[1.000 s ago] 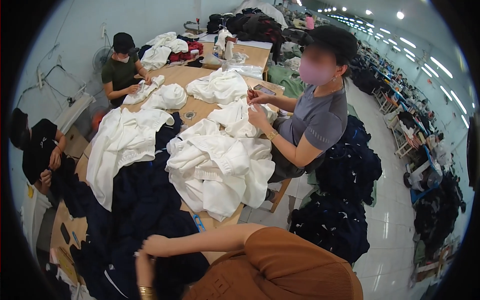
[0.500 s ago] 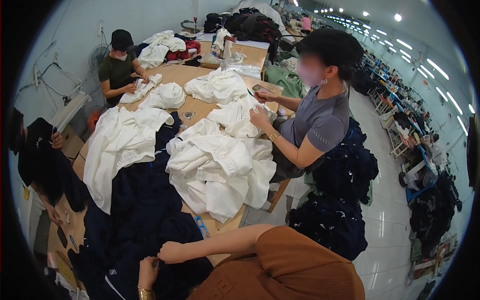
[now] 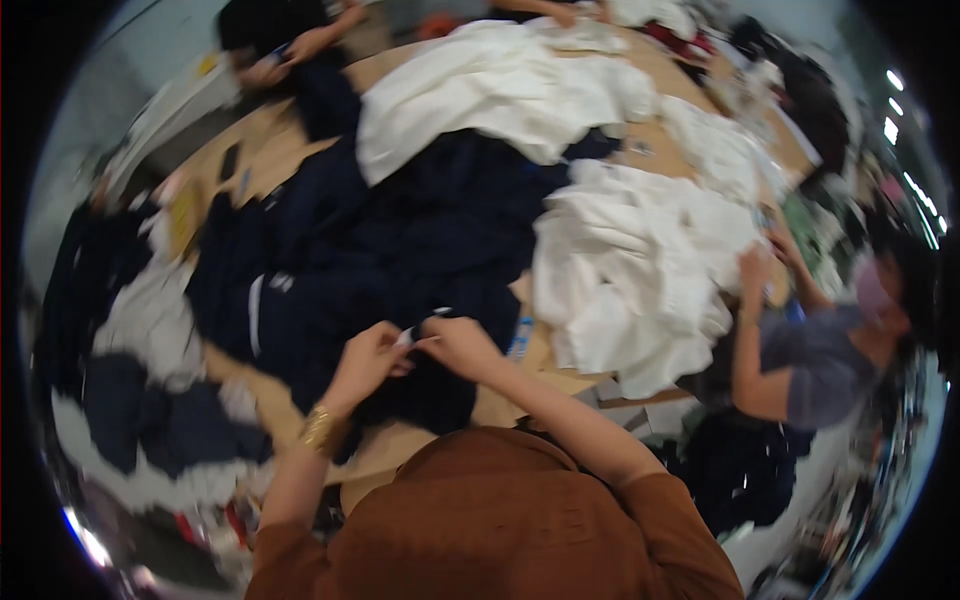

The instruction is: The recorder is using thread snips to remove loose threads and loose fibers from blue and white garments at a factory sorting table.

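Dark navy garments [image 3: 390, 220] lie heaped on the table in front of me. At the near edge of the heap my left hand [image 3: 372, 362] is closed, fingertips pinched on the navy cloth beside a small whitish bit [image 3: 404, 340] too blurred to name. Close on its right, my right hand [image 3: 462, 346] is closed too, pinching the same cloth. A small dark piece shows between the two hands. Beside my right forearm lies a blue tool [image 3: 520, 336], perhaps thread snips. White garments [image 3: 630, 270] are piled to the right, and another white garment [image 3: 480, 90] lies across the far side.
A co-worker in grey [image 3: 830, 350] handles white cloth at the right. Another in black [image 3: 275, 45] is across the table [image 3: 270, 150], where a dark phone-like object [image 3: 230, 160] lies. Grey and dark cloth [image 3: 160, 320] is heaped at left; dark bundles [image 3: 745, 470] sit at lower right.
My view has swung left and down, so the heaps appear shifted right. Both my hands stay close together at the navy cloth. The co-worker in grey now appears at the right edge.
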### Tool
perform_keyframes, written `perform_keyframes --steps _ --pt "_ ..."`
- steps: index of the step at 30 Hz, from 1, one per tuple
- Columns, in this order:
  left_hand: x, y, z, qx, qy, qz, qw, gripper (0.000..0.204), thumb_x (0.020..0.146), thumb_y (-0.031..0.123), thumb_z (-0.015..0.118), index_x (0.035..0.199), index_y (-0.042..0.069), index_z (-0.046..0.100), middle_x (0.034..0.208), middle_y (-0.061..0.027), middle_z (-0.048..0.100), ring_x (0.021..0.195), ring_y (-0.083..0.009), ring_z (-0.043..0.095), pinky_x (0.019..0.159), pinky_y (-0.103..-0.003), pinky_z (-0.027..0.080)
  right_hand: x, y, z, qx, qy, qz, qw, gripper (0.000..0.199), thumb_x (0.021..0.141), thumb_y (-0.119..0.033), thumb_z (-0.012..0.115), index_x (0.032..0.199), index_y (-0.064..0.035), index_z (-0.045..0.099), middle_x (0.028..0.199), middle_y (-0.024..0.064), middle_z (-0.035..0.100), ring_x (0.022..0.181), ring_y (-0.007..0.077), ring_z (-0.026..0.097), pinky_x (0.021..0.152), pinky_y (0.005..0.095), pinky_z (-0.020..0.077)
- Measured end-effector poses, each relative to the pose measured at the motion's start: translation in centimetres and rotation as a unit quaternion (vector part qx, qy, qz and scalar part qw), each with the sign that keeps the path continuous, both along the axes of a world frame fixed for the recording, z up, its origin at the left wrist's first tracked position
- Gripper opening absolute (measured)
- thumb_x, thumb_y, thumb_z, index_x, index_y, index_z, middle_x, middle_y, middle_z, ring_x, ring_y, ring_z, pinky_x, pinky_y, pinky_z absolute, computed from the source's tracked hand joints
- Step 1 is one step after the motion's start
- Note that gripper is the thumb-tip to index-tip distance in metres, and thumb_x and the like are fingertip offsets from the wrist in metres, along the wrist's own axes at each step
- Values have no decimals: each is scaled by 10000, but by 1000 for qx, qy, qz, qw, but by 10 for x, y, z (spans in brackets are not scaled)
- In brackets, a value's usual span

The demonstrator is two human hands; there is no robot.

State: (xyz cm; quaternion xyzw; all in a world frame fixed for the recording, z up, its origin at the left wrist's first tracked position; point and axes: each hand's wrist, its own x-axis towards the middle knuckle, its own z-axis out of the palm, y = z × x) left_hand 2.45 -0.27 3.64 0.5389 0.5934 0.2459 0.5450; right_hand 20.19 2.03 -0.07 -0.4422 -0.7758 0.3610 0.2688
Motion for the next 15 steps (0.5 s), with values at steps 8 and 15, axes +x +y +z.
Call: perform_keyframes --steps 8,15 --pt "27 -31 -36 -40 -228 216 949 128 850 96 583 928 -4 591 772 -39 602 682 -94 572 622 -213 493 6 -13 -9 -3 -37 -48 998 273 748 -283 671 747 -38 551 664 166 591 659 356 597 542 410 465" --pt "14 -38 -59 -26 -256 203 945 152 843 81 584 972 2 580 797 -4 588 666 -51 521 561 -173 397 3 -8 12 -235 136 134 953 117 768 -83 554 850 -38 624 699 113 629 619 198 617 561 317 482"
